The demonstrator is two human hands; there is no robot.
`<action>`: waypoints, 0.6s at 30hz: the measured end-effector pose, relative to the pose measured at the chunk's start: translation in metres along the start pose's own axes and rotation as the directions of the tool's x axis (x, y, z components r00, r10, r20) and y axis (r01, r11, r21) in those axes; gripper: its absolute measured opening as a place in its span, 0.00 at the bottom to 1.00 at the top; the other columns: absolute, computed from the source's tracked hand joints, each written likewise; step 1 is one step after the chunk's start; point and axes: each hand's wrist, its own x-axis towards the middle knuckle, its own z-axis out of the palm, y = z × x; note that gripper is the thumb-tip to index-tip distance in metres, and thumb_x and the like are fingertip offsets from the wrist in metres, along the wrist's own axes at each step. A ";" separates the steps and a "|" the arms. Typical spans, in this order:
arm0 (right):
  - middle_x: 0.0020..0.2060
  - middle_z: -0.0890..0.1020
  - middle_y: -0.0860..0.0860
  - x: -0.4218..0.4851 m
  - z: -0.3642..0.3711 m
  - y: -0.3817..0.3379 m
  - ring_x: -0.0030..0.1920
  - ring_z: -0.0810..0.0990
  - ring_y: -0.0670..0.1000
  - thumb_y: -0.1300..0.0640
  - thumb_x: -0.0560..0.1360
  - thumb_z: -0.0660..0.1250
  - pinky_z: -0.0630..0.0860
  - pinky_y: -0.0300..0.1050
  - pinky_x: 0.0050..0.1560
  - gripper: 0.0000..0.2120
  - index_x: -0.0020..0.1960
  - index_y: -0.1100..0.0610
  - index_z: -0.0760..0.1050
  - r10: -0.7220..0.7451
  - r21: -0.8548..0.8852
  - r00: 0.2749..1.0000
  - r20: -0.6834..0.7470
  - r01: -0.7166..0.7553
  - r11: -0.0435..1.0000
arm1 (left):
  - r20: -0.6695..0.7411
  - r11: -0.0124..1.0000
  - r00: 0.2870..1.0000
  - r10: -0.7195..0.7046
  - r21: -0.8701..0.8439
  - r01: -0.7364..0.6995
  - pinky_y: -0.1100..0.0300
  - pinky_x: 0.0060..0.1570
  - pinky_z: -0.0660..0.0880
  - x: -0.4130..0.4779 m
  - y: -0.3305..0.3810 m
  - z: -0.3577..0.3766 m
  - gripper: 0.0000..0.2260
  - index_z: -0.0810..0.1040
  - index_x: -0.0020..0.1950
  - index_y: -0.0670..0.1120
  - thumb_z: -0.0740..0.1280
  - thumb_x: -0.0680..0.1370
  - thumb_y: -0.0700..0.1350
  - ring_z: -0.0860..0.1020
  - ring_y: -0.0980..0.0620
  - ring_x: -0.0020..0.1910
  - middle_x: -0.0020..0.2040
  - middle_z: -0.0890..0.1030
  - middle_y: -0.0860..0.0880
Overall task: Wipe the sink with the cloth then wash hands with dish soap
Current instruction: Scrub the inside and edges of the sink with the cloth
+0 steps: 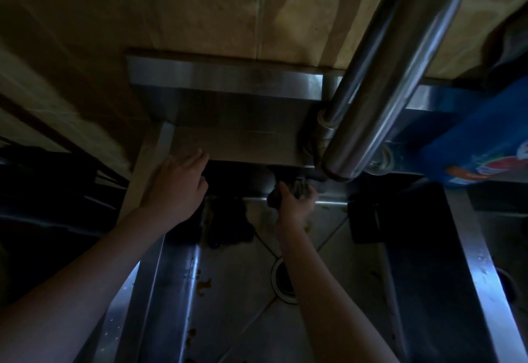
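Observation:
I look down into a dim steel sink point(245, 291) with brown stains on its floor and a round drain point(281, 282). My right hand point(294, 205) reaches to the back wall of the basin and is shut on a dark bunched cloth point(297, 188), pressed near the back edge. My left hand point(174, 185) rests flat on the sink's back left rim, fingers spread, holding nothing. A blue dish soap pack point(480, 145) stands on the ledge at the right.
A thick steel faucet pipe point(394, 71) rises from the back ledge right of the hands. A dark lump point(228, 222) lies in the basin's back left corner. A black block point(367, 222) sits at the divider, with a second basin point(445, 277) to the right. Tiled wall behind.

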 end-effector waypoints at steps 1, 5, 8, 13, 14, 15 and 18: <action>0.60 0.77 0.61 -0.003 0.005 0.005 0.59 0.78 0.59 0.69 0.69 0.73 0.77 0.47 0.59 0.30 0.67 0.64 0.65 -0.007 -0.046 1.000 0.023 0.008 0.999 | 0.000 1.000 1.000 0.002 -0.006 -0.002 0.45 0.66 0.65 0.000 0.001 -0.001 0.22 0.68 0.70 0.40 0.63 0.76 0.40 0.70 0.41 0.67 0.71 0.69 0.40; 0.48 0.79 0.57 0.001 0.006 0.000 0.49 0.79 0.55 0.68 0.70 0.71 0.79 0.45 0.51 0.19 0.59 0.63 0.72 0.093 0.071 0.995 0.039 -0.095 0.993 | 0.007 1.000 1.000 0.000 -0.021 0.000 0.45 0.67 0.65 0.000 0.001 -0.003 0.22 0.68 0.70 0.39 0.63 0.75 0.38 0.70 0.40 0.67 0.71 0.68 0.39; 0.39 0.80 0.58 0.017 -0.011 -0.026 0.40 0.80 0.59 0.72 0.69 0.68 0.79 0.58 0.46 0.11 0.49 0.62 0.75 0.177 0.261 0.984 -0.014 -0.167 0.951 | 0.011 0.999 1.000 -0.007 -0.034 0.007 0.45 0.66 0.66 0.001 0.001 -0.002 0.22 0.68 0.70 0.39 0.63 0.75 0.38 0.71 0.39 0.66 0.71 0.69 0.39; 0.34 0.78 0.54 0.055 -0.067 -0.080 0.32 0.77 0.53 0.73 0.70 0.65 0.76 0.50 0.33 0.11 0.49 0.61 0.74 0.076 0.324 0.981 -0.178 -0.014 0.946 | 0.015 0.998 0.999 -0.037 -0.048 0.037 0.45 0.66 0.66 0.002 0.004 -0.002 0.22 0.68 0.70 0.39 0.63 0.75 0.39 0.70 0.40 0.66 0.71 0.68 0.39; 0.36 0.78 0.54 0.063 -0.077 -0.087 0.33 0.77 0.52 0.72 0.72 0.65 0.76 0.48 0.33 0.15 0.55 0.58 0.73 0.055 0.336 0.978 -0.203 0.017 0.942 | 0.017 0.998 0.999 -0.040 -0.049 0.041 0.45 0.66 0.66 0.001 0.004 -0.002 0.22 0.68 0.70 0.39 0.62 0.75 0.39 0.70 0.40 0.66 0.71 0.68 0.39; 0.37 0.78 0.53 0.070 -0.085 -0.094 0.34 0.77 0.51 0.71 0.73 0.65 0.75 0.45 0.32 0.17 0.57 0.56 0.71 0.039 0.342 0.975 -0.221 0.040 0.939 | 0.018 0.998 0.999 -0.040 -0.048 0.041 0.45 0.66 0.66 0.001 0.004 -0.002 0.22 0.68 0.70 0.40 0.62 0.75 0.39 0.71 0.40 0.66 0.71 0.68 0.39; 0.41 0.78 0.51 0.076 -0.088 -0.102 0.37 0.78 0.50 0.70 0.74 0.64 0.78 0.42 0.33 0.18 0.58 0.53 0.68 -0.007 0.310 0.967 -0.253 0.088 0.947 | 0.014 0.999 0.999 -0.038 -0.039 0.039 0.44 0.67 0.65 0.001 0.004 -0.002 0.22 0.68 0.70 0.40 0.62 0.75 0.40 0.70 0.41 0.67 0.72 0.67 0.40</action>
